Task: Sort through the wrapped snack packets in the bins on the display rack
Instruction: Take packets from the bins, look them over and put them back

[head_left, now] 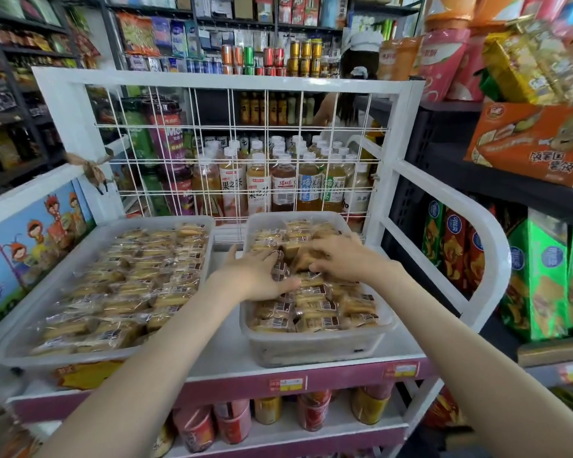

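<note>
Head view: our left hand (258, 276) lies flat, fingers straight, on the clear-wrapped tan snack packets (315, 322). Our right hand (341, 259) touches them just beside it, fingers bent — we cannot tell whether it grips one. Both reach into the right translucent plastic bin (311, 348); a second full bin (20, 355) sits to its left on the white metal display rack (394, 180).

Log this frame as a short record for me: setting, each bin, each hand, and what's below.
setting: shop aisle, white display rack
left bin: filled with wrapped packets, no hand on it
right bin: also filled with packets, both hands in it
left hand: lying flat on the packets
right hand: fingers bent down onto the packets; grip unclear
lower shelf: cans
</note>
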